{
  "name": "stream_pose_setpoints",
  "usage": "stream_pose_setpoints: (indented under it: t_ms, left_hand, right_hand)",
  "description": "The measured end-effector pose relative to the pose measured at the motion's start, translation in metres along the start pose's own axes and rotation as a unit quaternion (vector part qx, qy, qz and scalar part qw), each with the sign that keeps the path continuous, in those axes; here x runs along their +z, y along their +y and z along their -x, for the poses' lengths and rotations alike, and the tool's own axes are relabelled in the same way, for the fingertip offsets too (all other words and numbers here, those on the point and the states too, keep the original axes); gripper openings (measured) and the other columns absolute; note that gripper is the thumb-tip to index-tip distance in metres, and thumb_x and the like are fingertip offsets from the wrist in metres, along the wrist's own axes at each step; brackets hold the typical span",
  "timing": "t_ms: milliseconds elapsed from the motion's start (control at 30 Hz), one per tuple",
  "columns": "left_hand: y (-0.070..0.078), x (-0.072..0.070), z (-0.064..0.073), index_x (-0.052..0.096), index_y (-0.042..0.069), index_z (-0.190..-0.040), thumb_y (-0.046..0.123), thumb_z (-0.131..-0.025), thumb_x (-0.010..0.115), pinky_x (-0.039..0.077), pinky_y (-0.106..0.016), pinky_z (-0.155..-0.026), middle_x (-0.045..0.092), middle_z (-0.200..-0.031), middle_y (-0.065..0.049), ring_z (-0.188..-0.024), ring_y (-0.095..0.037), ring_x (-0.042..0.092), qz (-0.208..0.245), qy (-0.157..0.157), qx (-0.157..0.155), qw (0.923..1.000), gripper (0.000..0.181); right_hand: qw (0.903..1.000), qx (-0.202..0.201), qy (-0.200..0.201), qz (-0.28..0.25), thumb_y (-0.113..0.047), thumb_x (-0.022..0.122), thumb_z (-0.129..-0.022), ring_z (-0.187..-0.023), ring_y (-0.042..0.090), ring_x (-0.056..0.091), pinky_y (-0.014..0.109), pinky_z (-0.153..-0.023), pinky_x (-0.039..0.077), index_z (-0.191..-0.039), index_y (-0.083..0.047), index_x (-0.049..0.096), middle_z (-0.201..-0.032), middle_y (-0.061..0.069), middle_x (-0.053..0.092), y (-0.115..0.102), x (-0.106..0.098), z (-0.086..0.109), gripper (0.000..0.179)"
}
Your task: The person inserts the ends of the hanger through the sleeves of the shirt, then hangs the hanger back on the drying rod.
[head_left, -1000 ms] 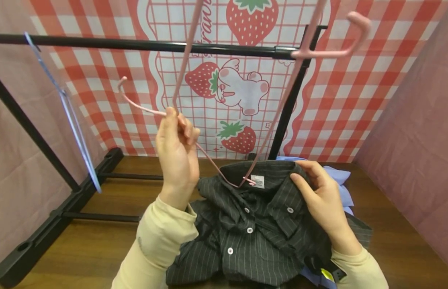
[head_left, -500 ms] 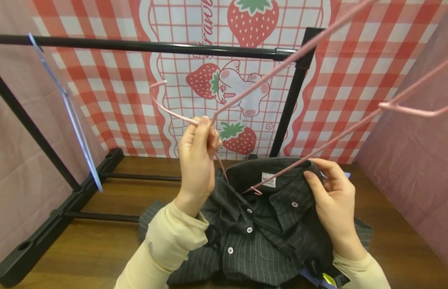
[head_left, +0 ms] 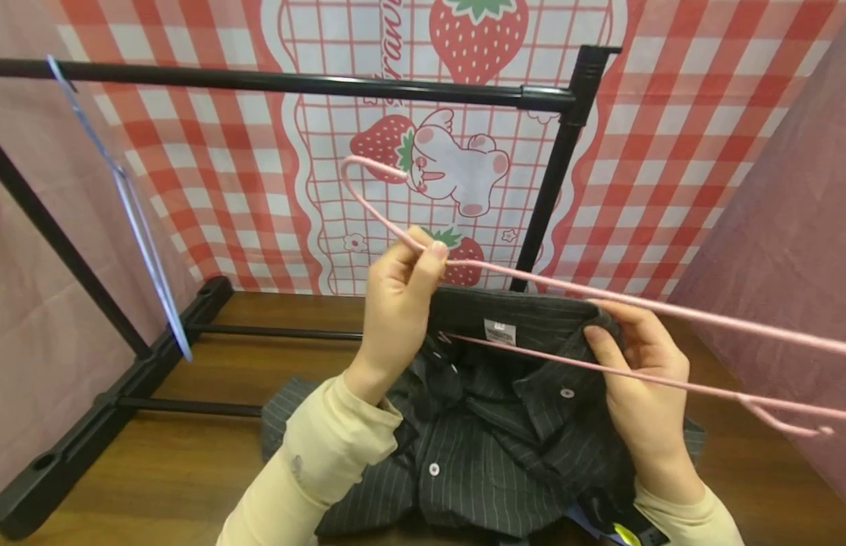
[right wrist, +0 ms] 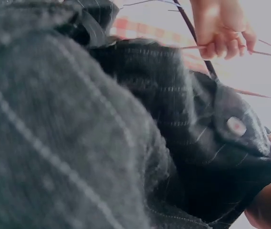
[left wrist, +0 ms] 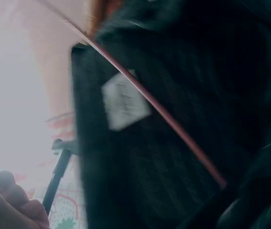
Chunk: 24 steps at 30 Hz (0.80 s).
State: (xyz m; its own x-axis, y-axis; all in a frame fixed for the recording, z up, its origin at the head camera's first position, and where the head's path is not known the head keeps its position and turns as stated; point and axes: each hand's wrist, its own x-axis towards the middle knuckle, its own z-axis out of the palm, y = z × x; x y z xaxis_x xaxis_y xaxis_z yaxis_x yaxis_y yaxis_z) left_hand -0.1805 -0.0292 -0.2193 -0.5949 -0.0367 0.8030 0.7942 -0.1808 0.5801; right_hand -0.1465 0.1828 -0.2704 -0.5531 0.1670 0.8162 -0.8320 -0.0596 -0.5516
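Observation:
My left hand (head_left: 398,307) pinches a pink wire clothes hanger (head_left: 545,280) at the base of its hook, above the shirt's neck opening. The hanger lies nearly level, its right end beyond the frame; its left end is behind my hand and the collar. My right hand (head_left: 644,379) holds the right side of the collar of a dark pinstriped button shirt (head_left: 477,485), between thumb and fingers. A white label (head_left: 499,332) shows inside the collar. In the left wrist view, the hanger's bar (left wrist: 173,124) crosses the neck opening. A collar button (right wrist: 236,126) shows in the right wrist view.
A black garment rack (head_left: 293,80) stands behind, its foot (head_left: 74,447) on the wooden table (head_left: 211,470). From its rail hangs a blue hanger (head_left: 159,280). A checked strawberry cloth (head_left: 702,152) covers the back; pink cloth (head_left: 784,303) hangs at the right.
My left hand has moved right and slightly down, turning the hanger from upright to nearly level with its far end swung right. My right hand has shifted slightly right, still gripping the collar.

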Motion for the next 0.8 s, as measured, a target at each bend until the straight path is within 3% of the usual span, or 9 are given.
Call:
stream_pose_setpoints:
  t_ms: [100,167,600,800]
  left_hand:
    - [-0.004,-0.003,0.002,0.046,0.001,-0.070,0.014,-0.090,0.046,0.023,-0.024,-0.047,0.031,-0.060,0.000,-0.050,-0.011,0.028,-0.069,-0.018,0.018,0.9973,0.023]
    - [-0.007,-0.007,0.002,0.046,0.001,-0.070,0.015,-0.090,0.046,0.023,-0.025,-0.046,0.031,-0.059,-0.001,-0.050,-0.011,0.027,-0.091,-0.019,0.016,0.9955,0.024]
    - [-0.019,-0.030,-0.003,0.045,-0.001,-0.066,0.011,-0.090,0.048,0.023,-0.024,-0.049,0.034,-0.060,0.003,-0.052,-0.010,0.028,-0.087,0.011,-0.011,0.9961,0.027]
    - [-0.031,-0.038,-0.002,0.047,-0.001,-0.066,0.009,-0.089,0.050,0.023,-0.023,-0.048,0.035,-0.059,0.003,-0.052,-0.009,0.029,-0.121,0.023,-0.028,0.9919,0.025]
  right_hand:
    - [0.9999,-0.008,0.007,0.012,0.017,0.055,-0.080,-0.097,0.013,0.059,0.018,-0.084,0.044,-0.106,0.014,0.058,-0.101,0.007,0.065,0.000,0.000,-0.001,0.026]
    - [0.9998,-0.011,0.008,0.017,0.017,0.054,-0.080,-0.097,0.013,0.059,0.018,-0.085,0.043,-0.105,0.012,0.059,-0.100,0.006,0.064,0.001,-0.001,-0.001,0.027]
    - [0.9997,-0.002,0.019,-0.012,0.017,0.054,-0.080,-0.094,0.012,0.059,0.019,-0.084,0.043,-0.106,0.010,0.060,-0.100,0.006,0.067,0.005,-0.005,-0.003,0.028]
    - [0.9998,-0.003,0.018,-0.006,0.016,0.052,-0.081,-0.086,0.012,0.056,0.017,-0.075,0.041,-0.105,0.016,0.058,-0.099,0.008,0.066,0.002,-0.009,-0.006,0.025]
